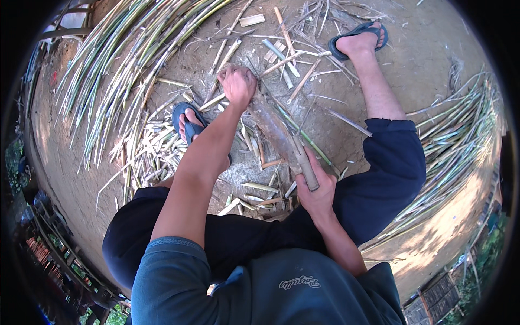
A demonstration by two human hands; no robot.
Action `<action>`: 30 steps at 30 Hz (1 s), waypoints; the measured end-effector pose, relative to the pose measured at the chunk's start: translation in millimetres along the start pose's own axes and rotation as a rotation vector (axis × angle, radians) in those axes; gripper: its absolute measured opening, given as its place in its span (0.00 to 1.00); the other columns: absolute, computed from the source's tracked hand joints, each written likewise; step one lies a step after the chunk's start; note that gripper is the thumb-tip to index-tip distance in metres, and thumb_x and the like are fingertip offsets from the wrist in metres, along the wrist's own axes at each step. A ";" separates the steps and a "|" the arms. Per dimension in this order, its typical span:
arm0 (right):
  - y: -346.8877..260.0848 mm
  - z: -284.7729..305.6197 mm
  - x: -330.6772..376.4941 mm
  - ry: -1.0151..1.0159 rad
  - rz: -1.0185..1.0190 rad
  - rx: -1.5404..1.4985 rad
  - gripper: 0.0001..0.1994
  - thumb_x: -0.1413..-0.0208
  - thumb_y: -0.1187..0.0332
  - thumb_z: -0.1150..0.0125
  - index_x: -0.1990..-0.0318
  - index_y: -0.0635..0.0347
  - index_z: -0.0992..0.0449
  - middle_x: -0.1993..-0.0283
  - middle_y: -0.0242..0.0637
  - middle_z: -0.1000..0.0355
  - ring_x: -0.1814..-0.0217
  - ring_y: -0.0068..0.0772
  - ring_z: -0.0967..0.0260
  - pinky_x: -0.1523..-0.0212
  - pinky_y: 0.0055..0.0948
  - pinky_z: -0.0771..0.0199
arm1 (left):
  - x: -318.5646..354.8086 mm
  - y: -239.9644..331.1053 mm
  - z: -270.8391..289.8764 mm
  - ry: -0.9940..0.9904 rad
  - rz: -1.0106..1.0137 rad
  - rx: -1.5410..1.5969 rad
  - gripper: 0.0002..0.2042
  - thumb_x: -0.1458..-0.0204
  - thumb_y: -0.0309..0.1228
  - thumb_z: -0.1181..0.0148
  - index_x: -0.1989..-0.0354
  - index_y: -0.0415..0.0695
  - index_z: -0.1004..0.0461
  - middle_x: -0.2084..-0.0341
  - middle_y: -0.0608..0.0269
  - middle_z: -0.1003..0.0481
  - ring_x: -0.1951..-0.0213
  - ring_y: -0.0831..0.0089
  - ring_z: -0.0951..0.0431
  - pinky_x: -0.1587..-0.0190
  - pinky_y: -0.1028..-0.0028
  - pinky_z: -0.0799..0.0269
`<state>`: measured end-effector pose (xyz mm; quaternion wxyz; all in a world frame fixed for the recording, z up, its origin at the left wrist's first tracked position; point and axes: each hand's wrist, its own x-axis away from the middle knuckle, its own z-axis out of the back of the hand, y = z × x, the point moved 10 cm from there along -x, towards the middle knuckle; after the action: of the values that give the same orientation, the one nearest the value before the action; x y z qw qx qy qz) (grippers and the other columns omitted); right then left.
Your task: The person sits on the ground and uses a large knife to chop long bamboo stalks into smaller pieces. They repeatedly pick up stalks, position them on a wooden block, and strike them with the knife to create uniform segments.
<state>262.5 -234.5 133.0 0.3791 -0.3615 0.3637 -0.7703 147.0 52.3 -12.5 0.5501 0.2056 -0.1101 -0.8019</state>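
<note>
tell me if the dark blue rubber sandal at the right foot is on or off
On: the right foot rests in the dark blue rubber sandal, whose rim shows around heel and toes.

An outdoor work yard (439, 59); bare earth (417, 32), heaped long stalks (122, 70), scattered split pieces (154, 151).

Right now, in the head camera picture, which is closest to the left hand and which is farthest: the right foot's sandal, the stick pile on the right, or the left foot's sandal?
From the left hand:
1. Left foot's sandal, just below and left.
2. Right foot's sandal, up and right.
3. Stick pile, far right.
</note>
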 end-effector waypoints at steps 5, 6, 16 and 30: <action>-1.3 8.8 29.4 0.009 0.055 0.058 0.32 0.56 0.77 0.38 0.38 0.62 0.31 0.65 0.55 0.23 0.68 0.50 0.21 0.67 0.35 0.22 | -0.5 -7.0 1.0 0.059 0.036 -0.018 0.10 0.56 0.33 0.45 0.77 0.44 0.18 0.69 0.61 0.20 0.56 0.67 0.25 0.44 0.58 0.44; -2.1 10.3 33.0 0.015 0.060 0.063 0.32 0.57 0.77 0.38 0.38 0.62 0.31 0.65 0.54 0.23 0.69 0.49 0.21 0.68 0.35 0.22 | -1.5 -5.9 2.4 0.076 0.038 -0.026 0.09 0.56 0.33 0.45 0.77 0.44 0.18 0.69 0.62 0.20 0.56 0.67 0.25 0.44 0.58 0.44; 3.9 -24.3 -12.0 0.005 0.111 0.158 0.31 0.56 0.78 0.40 0.39 0.61 0.31 0.66 0.54 0.23 0.73 0.48 0.22 0.70 0.35 0.22 | -7.0 -13.1 -18.0 -0.219 0.123 -0.056 0.13 0.50 0.35 0.49 0.69 0.44 0.17 0.61 0.62 0.19 0.47 0.66 0.29 0.40 0.60 0.49; 5.7 -21.2 -14.2 0.085 0.163 0.137 0.31 0.57 0.79 0.40 0.40 0.62 0.30 0.68 0.53 0.25 0.77 0.42 0.23 0.72 0.32 0.25 | -4.3 -10.3 -25.5 -0.246 0.094 -0.220 0.13 0.52 0.37 0.48 0.69 0.45 0.17 0.61 0.60 0.19 0.46 0.63 0.30 0.39 0.61 0.49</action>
<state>253.1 -218.9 114.2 0.4484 -0.2709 0.3540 -0.7748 151.2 61.3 -38.5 0.5887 0.0388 -0.0976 -0.8015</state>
